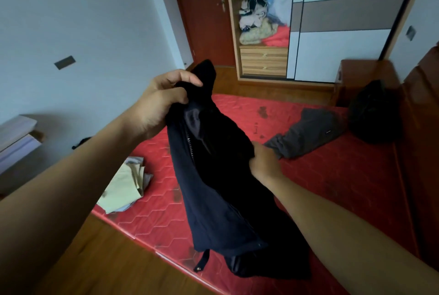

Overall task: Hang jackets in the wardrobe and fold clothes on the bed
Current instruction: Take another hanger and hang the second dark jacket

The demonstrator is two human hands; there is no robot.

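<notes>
Left hand [161, 102] closed in a fist on the top end of the dark navy jacket [213, 176], thumb and fingers pinched over a bunched fold, raised at about 10 o'clock from the middle of the garment. Right hand [263, 164] lower, at about 3 o'clock from that middle, fingers buried in the fabric's right edge and curled shut on it, though fingertips hidden by cloth. Held between both, hanging clear of the bed for most of its length, long axis running from 11 o'clock at the left fist down to 5 o'clock, where hem and a small strap with a snap sag to the red mattress [332, 176] near its front edge. Zipper teeth visible along the upper middle, lining showing beside them, so probably still being sorted for collar and shoulders before hanging. Left hand nearer the collar end and higher; likely the one to keep the top while the right hunts for the other shoulder. Further out on the mattress: grey garment [308, 133] at 2 o'clock, just beyond the right hand; a black heap [373, 114] past it; pale yellow folded clothes [123, 185] at 8 o'clock. Open wardrobe [263, 33] at 12 o'clock, well apart from the hands, across the floor.
</notes>
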